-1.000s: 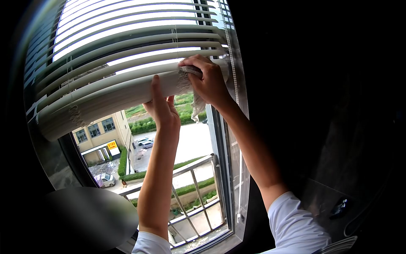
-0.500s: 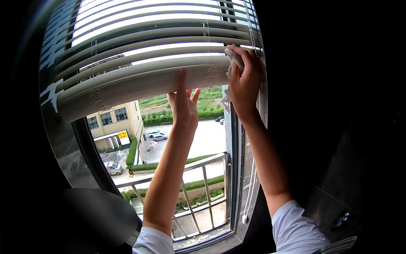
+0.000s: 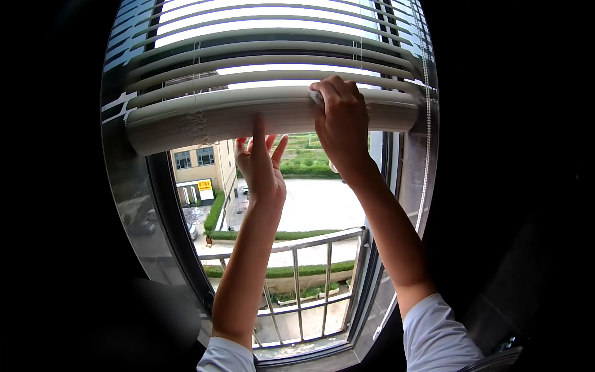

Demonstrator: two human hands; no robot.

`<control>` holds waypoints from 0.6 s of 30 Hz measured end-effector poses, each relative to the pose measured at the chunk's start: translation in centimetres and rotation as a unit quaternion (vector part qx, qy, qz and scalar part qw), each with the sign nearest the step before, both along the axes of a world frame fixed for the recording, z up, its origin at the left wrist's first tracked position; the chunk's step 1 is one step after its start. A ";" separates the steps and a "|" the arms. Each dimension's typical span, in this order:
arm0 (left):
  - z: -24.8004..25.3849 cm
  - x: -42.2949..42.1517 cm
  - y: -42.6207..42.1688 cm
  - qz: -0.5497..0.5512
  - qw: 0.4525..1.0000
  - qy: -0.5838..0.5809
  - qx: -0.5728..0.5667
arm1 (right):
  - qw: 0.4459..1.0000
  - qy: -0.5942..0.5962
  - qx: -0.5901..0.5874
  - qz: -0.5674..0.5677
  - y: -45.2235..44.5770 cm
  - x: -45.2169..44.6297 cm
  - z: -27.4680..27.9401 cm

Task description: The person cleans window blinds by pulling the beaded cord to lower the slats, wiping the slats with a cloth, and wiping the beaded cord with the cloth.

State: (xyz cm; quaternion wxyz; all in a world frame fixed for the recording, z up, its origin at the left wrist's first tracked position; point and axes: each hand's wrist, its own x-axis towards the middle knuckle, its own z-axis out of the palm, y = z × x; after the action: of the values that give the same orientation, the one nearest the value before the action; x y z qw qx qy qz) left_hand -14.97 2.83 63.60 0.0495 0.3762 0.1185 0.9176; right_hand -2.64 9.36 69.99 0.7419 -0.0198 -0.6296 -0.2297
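A venetian blind hangs partly raised in front of a window, its lower slats gathered in a thick stack. From below, my left hand steadies this stack, one digit up against its front and the other fingers spread at its underside. My right hand is closed around a greyish crumpled cloth and presses it to the stack's front, right of my left hand. Most of the cloth is hidden by the fingers. Looped ladder cords dangle from the stack at the left.
A beaded chain runs down the window's right side. Metal railing crosses the lower opening, above the sill. Outside are a building, hedges and pavement. A dark rounded shape, unclear, is at lower left.
My right hand with the cloth has moved left along the stack, away from its right end and nearer my left hand. The view has shifted; my left hand stays at the stack's lower edge.
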 end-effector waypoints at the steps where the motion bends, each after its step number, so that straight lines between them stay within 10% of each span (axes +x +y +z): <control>1: -0.1 -0.1 -0.4 -0.010 1.000 0.005 -0.008 | 1.000 -0.010 -0.003 0.006 -0.5 -0.7 -0.1; 18: -0.9 -3.7 -1.5 -0.122 0.990 0.063 -0.032 | 0.968 -0.185 0.037 0.163 -8.7 -9.7 2.5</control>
State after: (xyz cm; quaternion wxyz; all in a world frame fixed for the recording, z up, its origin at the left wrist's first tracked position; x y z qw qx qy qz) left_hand -18.65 1.32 62.67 0.1656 0.4433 0.1038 0.8748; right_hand -12.37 0.64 72.48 0.6405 0.1538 -0.7414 -0.1285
